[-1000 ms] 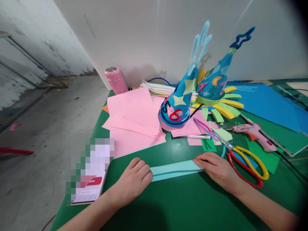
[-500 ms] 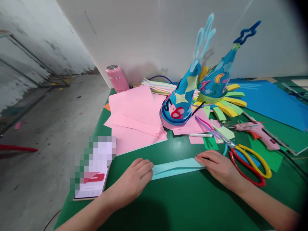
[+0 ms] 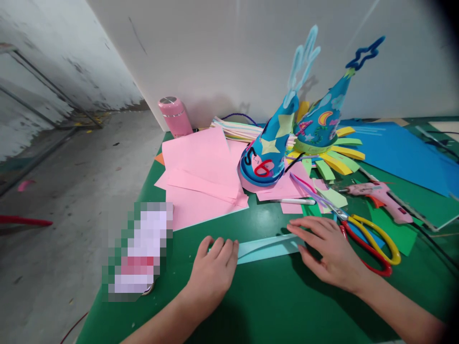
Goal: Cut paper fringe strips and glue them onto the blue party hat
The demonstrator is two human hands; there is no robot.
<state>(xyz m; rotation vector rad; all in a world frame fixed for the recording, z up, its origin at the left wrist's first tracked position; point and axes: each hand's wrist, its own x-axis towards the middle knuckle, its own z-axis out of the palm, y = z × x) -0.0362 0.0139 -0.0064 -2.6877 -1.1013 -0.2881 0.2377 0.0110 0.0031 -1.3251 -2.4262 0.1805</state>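
Observation:
A light blue paper strip (image 3: 267, 249), folded lengthwise with its layers slightly parted, lies on the green table in front of me. The fingers of my left hand (image 3: 217, 267) are bent and closed over its left end, pressing it to the table. At the right end, my right hand (image 3: 328, 253) has its thumb and fingers apart around the strip, fingertips at the far edge and thumb by the near edge. Just beyond that hand lie scissors (image 3: 375, 239) with red and yellow handles.
Pink paper sheets (image 3: 197, 167) and a blurred-out phone (image 3: 143, 253) are on the left, with a pink bottle (image 3: 175, 117) behind. Two decorated blue cone hats (image 3: 270, 143) stand at the back. A pink glue gun (image 3: 385, 198) and blue sheets (image 3: 401, 153) lie right.
My left hand has shifted right along the strip, its fingers now flatter over it. My right hand has gone from a pinch to fingers and thumb spread apart.

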